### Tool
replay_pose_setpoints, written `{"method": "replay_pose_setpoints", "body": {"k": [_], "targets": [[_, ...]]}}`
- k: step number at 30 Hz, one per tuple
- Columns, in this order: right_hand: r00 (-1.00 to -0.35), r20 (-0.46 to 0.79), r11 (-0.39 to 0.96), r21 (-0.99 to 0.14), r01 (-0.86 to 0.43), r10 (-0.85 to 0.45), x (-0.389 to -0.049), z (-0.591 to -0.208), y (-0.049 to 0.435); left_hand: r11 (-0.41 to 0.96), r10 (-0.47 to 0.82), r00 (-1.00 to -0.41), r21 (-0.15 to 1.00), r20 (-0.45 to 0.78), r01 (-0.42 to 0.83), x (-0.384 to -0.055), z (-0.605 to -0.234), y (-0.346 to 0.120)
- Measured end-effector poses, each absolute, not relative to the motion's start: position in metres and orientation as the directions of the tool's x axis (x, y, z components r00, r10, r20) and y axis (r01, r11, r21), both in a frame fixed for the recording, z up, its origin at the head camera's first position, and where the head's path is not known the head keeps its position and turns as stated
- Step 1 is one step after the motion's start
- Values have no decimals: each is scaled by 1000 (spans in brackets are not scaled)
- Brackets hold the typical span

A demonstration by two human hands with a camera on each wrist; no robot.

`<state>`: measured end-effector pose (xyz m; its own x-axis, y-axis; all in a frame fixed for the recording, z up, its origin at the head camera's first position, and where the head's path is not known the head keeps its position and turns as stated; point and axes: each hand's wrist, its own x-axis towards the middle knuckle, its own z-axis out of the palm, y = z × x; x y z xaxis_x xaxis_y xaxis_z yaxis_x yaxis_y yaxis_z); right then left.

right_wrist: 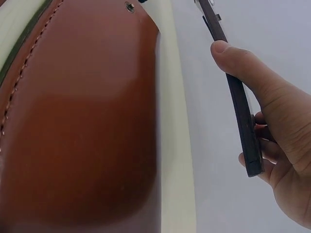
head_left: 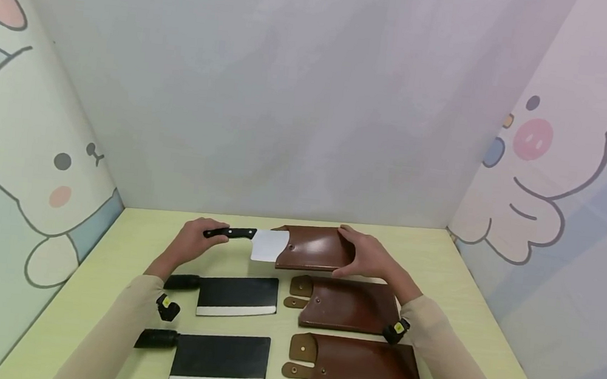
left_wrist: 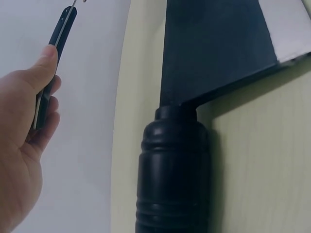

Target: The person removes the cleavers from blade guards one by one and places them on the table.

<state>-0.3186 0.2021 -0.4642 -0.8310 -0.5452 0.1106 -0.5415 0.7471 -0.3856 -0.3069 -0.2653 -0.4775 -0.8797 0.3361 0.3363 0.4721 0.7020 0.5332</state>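
My left hand (head_left: 195, 242) grips the black riveted handle (head_left: 230, 232) of a cleaver with a bright blade (head_left: 269, 245). The front of that blade is hidden inside a brown leather sheath (head_left: 320, 248). At the sheath's far end, my right hand (head_left: 367, 255) holds it between thumb and fingers. In the left wrist view the thumb lies along the cleaver handle (left_wrist: 57, 58). Edge-on in the right wrist view, the sheath (right_wrist: 238, 107) is pinched off the table.
Two dark-bladed cleavers, one nearer the back (head_left: 238, 294) and one at the front (head_left: 220, 358), lie on the left of the pale table (head_left: 107, 292). Beside them lie two more leather sheaths, a middle one (head_left: 352, 307) and a front one (head_left: 368, 376). Walls enclose the back and sides.
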Motion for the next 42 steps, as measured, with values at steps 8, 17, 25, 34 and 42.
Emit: {"method": "replay_pose_setpoints", "body": {"k": [8, 17, 25, 34, 42], "targets": [[-833, 110, 747, -391, -537, -542, -320, -467, 207, 716, 330, -887, 527, 323, 458, -306, -476, -273], [-835, 109, 748, -393, -534, -539, -319, -466, 211, 747, 308, -903, 512, 299, 424, -306, -474, -280], [-842, 103, 754, -396, -524, -530, -317, -465, 213, 752, 305, -884, 480, 353, 451, -307, -475, -284], [-837, 113, 736, -423, -529, -536, -322, -471, 219, 757, 283, -878, 473, 386, 452, -309, -477, -287], [-831, 127, 720, -441, -536, -541, -329, -477, 225, 764, 275, -877, 464, 394, 448, -310, -477, -290]]}}
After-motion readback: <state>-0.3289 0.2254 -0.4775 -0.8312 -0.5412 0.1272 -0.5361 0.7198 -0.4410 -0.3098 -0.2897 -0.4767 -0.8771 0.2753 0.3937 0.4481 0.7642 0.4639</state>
